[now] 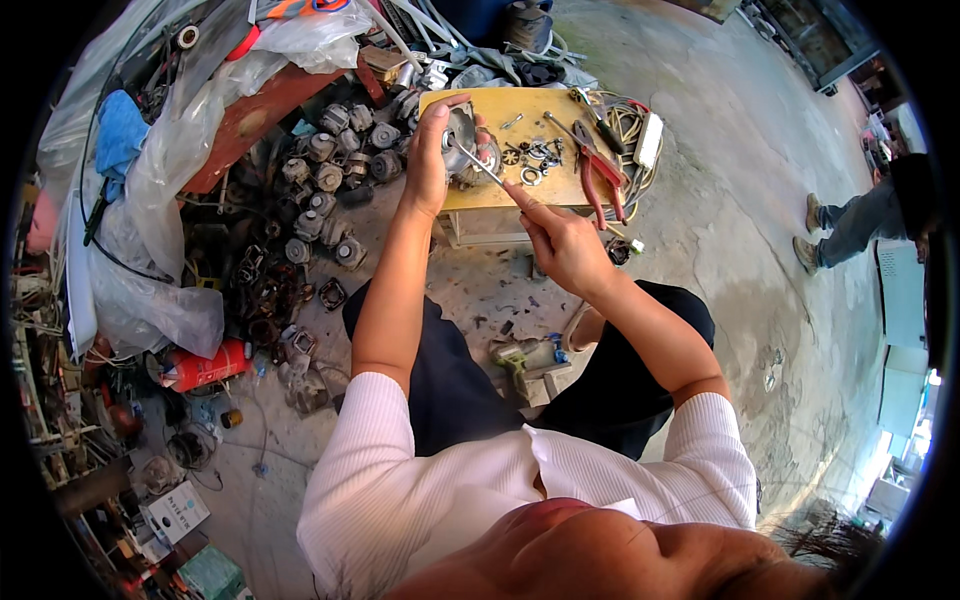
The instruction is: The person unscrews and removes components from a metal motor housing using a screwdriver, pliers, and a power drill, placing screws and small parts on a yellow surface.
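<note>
My left hand (428, 170) grips a round metal housing (462, 128) at the left side of a small yellow-topped bench (540, 100). In my right hand (570, 250) is a thin metal rod-like tool, seemingly a screwdriver (477, 164), its tip against or just inside the housing. My fingers hide its handle. Beside the housing lie several small metal rings and parts (540, 155). Farther right on the bench, red-handled pliers (598, 172) rest near a dark-handled tool (606, 133).
A white power strip (649, 140) and coiled cables (628, 108) hang at the bench's right edge. Many used motors (330, 177) are heaped to the left, near a red cylinder (207, 364). A green power tool (516, 362) lies between my legs. Another person (855, 222) stands at far right.
</note>
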Action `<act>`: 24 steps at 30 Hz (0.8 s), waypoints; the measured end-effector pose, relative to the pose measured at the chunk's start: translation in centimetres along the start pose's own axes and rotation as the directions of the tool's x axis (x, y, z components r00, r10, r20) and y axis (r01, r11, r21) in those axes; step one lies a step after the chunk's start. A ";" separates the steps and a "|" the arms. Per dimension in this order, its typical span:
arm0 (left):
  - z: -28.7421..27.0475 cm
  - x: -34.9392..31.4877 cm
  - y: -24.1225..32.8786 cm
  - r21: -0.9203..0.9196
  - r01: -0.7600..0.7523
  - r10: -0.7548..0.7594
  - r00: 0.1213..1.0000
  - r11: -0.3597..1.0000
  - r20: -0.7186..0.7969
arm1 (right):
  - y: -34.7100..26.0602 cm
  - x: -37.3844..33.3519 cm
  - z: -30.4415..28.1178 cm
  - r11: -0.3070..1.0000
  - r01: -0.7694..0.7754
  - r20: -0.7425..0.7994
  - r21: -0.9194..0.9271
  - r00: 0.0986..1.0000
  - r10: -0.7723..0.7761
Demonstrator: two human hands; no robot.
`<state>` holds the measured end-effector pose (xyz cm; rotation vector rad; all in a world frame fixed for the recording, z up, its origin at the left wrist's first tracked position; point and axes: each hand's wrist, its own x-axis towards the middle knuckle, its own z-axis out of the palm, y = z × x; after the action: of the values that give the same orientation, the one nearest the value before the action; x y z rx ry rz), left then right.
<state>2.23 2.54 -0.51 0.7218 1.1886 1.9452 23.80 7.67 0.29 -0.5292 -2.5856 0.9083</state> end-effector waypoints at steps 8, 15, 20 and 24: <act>-0.1 0.2 -0.4 -0.101 -0.002 -0.001 1.000 0.995 -0.028 | -0.5 0.3 0.3 0.698 -0.322 0.292 0.640 0.942 0.166; -0.6 -0.1 -1.0 -0.064 -0.064 0.060 0.997 0.996 -0.051 | 0.0 0.3 0.5 0.326 -0.533 0.510 0.781 0.845 0.162; -1.3 -0.4 -1.1 -0.021 -0.097 0.096 0.994 0.995 -0.051 | 0.0 0.3 0.4 0.187 -0.576 0.571 0.796 0.816 0.085; -0.9 -0.8 -0.4 -0.580 0.052 -0.010 0.997 0.813 0.077 | 0.7 0.4 0.3 -0.379 -0.660 0.643 0.649 0.742 -0.190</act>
<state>2.14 1.52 -1.32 0.4287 0.4934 2.0785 23.46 8.24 -0.33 -0.2876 -0.6433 3.2404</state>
